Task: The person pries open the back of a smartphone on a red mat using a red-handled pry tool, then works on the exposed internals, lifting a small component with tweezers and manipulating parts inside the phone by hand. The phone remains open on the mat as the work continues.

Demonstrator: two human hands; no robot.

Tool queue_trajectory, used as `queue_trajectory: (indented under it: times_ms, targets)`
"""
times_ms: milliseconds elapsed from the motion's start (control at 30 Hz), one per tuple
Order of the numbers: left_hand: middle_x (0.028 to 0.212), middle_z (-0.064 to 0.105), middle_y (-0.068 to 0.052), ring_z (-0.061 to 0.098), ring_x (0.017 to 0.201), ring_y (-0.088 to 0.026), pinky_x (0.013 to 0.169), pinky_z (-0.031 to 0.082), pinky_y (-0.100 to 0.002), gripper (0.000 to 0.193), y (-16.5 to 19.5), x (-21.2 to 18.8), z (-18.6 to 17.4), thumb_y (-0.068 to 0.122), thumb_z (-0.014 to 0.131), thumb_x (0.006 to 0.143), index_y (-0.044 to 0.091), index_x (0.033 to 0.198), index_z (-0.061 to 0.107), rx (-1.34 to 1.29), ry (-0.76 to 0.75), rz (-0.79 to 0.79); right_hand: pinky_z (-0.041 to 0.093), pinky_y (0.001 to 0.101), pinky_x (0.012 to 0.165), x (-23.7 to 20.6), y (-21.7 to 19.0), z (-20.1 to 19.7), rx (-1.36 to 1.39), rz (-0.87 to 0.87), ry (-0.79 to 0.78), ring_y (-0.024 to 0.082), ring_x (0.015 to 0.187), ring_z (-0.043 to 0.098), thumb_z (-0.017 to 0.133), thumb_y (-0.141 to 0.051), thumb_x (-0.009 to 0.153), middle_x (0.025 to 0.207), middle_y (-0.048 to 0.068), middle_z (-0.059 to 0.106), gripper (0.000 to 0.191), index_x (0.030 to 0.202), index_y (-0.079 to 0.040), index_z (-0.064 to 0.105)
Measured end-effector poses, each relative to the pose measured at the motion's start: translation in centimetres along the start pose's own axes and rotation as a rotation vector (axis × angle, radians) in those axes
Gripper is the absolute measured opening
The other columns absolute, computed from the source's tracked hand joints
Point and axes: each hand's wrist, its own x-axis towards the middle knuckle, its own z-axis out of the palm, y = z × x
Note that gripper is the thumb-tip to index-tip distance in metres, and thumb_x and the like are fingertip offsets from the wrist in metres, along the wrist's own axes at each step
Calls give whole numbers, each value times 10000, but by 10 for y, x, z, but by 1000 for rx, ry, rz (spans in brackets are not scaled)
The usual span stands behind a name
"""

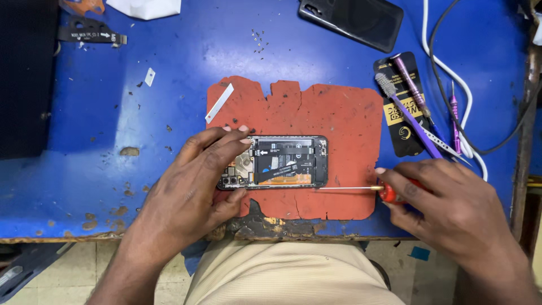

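Observation:
An opened phone (282, 161) with its back removed lies on a worn red mat (333, 118), its battery and boards exposed. My left hand (192, 186) grips the phone's left end, thumb below and fingers above. My right hand (451, 209) holds a red-handled screwdriver (361, 188). The thin shaft lies level, and its tip reaches the phone's lower right corner.
The blue table (113, 113) has a chipped front edge. A black phone back cover (353, 20) lies at the top, several tiny screws (258, 40) beside it. To the right are purple tools (409, 113), tweezers, white and black cables (451, 68). A black flex strip (90, 35) lies top left.

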Motion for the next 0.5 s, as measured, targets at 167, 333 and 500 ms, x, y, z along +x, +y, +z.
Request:
queue_trajectory:
  times_ms: [167,333,500]
  targets:
    - [1497,552,-102,512,1364,-366,1091,476,-459,783,0,0,3,139,850,732,71,1419,482,17,-3,-19,524,382,753,-1,-2,2,-43,-12,-4,235,902,658,796,-199,674,1082,30,691,502,1170,-147,739]
    - [1498,551,-99,513,1365,-360,1093,477,-456,774,1,-1,3,139,848,733,73,1415,487,14,-5,-25,527,384,758,2,-10,0,-40,-31,-9,235,890,659,799,-181,718,1063,23,682,461,1176,-152,751]
    - [1500,553,-103,519,1358,-358,1090,482,-455,775,1,-1,2,134,846,739,70,1421,482,11,-6,-14,508,402,720,11,-22,5,14,-54,15,257,864,654,809,-210,711,1039,56,675,442,1134,-104,739]
